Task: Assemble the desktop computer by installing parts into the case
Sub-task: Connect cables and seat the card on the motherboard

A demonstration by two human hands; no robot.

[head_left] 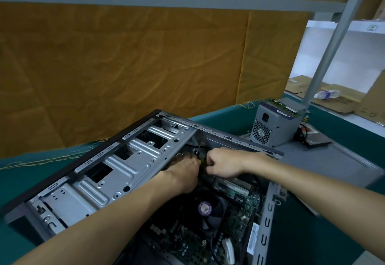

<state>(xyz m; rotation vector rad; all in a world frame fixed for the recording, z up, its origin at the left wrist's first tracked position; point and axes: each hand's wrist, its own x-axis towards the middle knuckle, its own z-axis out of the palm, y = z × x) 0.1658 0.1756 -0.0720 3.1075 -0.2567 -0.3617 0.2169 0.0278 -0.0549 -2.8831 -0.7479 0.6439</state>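
left hand fingers hidden inside case, grip unclear | right hand fingers curled, contents unseen | ribbed grey metal

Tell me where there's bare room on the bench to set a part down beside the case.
Bare green mat lies between the case and the power supply, and left of the case. A grey panel lies flat right of the case, mostly bare. Crowded: the far inside corner, where left hand and right hand work among cables.
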